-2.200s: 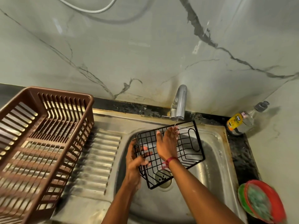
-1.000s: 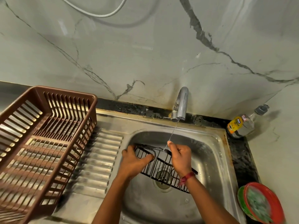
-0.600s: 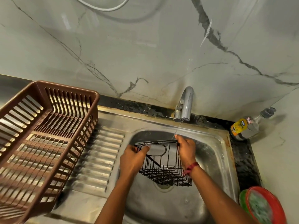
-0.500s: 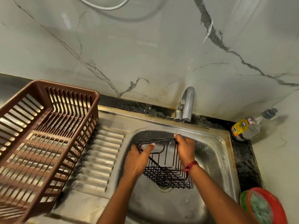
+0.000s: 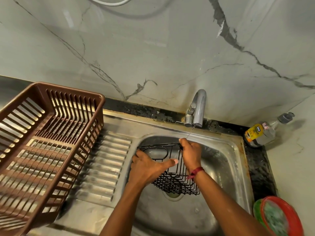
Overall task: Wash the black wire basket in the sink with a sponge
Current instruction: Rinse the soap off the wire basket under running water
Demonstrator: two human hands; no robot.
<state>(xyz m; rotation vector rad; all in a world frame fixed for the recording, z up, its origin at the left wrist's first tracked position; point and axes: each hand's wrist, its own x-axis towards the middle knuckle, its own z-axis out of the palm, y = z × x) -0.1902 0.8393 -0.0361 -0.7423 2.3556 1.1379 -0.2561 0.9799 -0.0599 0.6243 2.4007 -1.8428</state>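
Observation:
The black wire basket [image 5: 175, 181] is held upright over the drain inside the steel sink [image 5: 226, 167]. My left hand [image 5: 148, 167] grips its left end by the oval handle loop, thumb stretched across the wires. My right hand [image 5: 190, 154] grips the top rim at the right, under a thin stream of water from the tap [image 5: 197, 108]. A green scrub pad lies in a red dish [image 5: 281, 217] at the lower right; neither hand holds a sponge.
A brown plastic dish rack [image 5: 42, 142] stands on the ribbed drainboard [image 5: 104, 164] to the left. A clear soap bottle with a yellow label [image 5: 260, 132] lies in the back right corner. A marble wall rises behind the sink.
The basket was turned from lying flat to standing on end, then lowered slightly. My left thumb has slid further right across the wires. Both hands keep their grip.

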